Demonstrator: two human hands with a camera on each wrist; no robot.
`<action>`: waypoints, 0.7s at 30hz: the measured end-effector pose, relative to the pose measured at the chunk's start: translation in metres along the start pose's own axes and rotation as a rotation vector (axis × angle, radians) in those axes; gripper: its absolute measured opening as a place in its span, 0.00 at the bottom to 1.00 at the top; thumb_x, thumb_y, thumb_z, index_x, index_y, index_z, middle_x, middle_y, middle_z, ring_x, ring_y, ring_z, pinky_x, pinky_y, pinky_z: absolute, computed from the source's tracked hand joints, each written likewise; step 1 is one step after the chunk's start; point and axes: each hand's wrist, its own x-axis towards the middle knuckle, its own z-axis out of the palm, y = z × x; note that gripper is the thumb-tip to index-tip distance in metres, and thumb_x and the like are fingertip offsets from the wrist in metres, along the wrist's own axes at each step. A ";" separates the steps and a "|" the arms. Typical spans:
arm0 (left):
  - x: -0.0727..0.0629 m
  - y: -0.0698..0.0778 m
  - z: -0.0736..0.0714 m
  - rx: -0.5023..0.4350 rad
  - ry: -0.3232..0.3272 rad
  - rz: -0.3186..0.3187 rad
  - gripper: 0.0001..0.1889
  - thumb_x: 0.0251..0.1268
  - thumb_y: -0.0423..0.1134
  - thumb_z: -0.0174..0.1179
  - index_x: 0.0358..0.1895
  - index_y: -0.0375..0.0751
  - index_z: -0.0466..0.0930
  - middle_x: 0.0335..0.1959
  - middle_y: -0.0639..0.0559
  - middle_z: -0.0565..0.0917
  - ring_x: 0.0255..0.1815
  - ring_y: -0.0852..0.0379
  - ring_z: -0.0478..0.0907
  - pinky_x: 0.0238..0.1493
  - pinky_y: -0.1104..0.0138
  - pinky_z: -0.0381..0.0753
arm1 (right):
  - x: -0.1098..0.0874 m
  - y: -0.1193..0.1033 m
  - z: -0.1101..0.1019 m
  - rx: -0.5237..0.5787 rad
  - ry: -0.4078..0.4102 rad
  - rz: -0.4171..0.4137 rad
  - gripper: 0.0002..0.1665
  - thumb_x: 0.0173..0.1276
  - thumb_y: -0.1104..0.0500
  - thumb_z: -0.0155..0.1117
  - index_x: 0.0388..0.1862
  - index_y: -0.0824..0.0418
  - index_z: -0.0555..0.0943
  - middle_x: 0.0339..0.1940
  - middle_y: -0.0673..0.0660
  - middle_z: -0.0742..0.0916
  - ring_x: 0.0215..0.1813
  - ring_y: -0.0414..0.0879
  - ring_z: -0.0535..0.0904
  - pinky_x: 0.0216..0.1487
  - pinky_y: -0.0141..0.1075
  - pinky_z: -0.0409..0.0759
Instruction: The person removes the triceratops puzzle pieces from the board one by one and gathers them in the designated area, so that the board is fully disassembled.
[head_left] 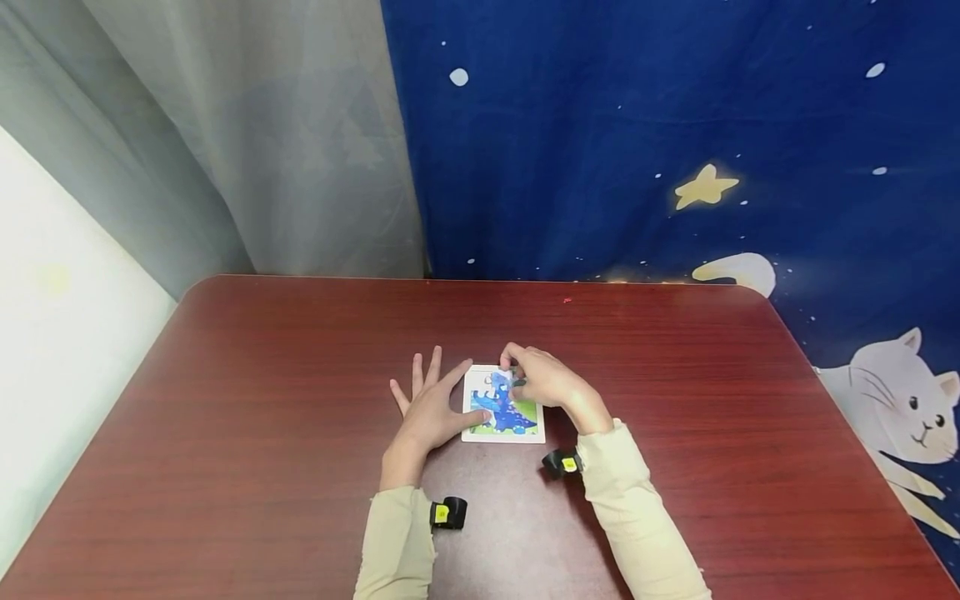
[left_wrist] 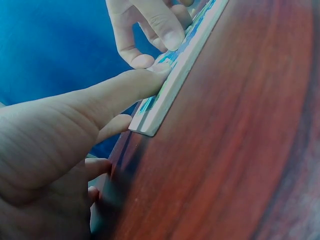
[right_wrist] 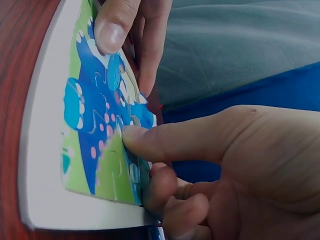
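Note:
A small square jigsaw puzzle (head_left: 503, 417) with a blue dinosaur picture lies in a white-rimmed tray (head_left: 504, 438) on the table. My left hand (head_left: 430, 417) is at its left side, fingers spread straight. The left thumb (left_wrist: 160, 70) presses on the picture's lower left, and the index fingertip reaches the tray's top left corner. Over the upper right part is my right hand (head_left: 551, 379), its fingers curled. Its thumb (right_wrist: 145, 140) and fingers pinch a puzzle piece (right_wrist: 135, 172) at the picture, mostly hidden by the hand.
The puzzle rests on a reddish-brown wooden table (head_left: 300, 433). A tiny red scrap (head_left: 567, 301) lies near the far edge. Behind stand a grey curtain (head_left: 322, 150) and a blue starry curtain (head_left: 570, 150). Black wrist cameras (head_left: 450, 512) hang by both beige sleeves (head_left: 637, 508).

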 end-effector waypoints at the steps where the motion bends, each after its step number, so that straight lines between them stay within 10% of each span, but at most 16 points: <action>1: 0.000 0.000 0.000 0.001 -0.001 -0.002 0.44 0.44 0.58 0.69 0.68 0.54 0.64 0.75 0.43 0.42 0.73 0.40 0.27 0.58 0.36 0.20 | 0.000 0.000 0.000 -0.008 0.003 0.000 0.20 0.54 0.67 0.69 0.41 0.56 0.71 0.34 0.54 0.76 0.38 0.46 0.71 0.38 0.40 0.69; 21: -0.001 0.002 -0.001 0.006 -0.002 -0.001 0.43 0.45 0.58 0.69 0.69 0.54 0.64 0.75 0.43 0.42 0.72 0.40 0.27 0.58 0.36 0.20 | 0.001 0.001 0.003 -0.050 0.110 -0.077 0.19 0.49 0.66 0.73 0.37 0.55 0.74 0.29 0.50 0.78 0.31 0.43 0.72 0.34 0.36 0.71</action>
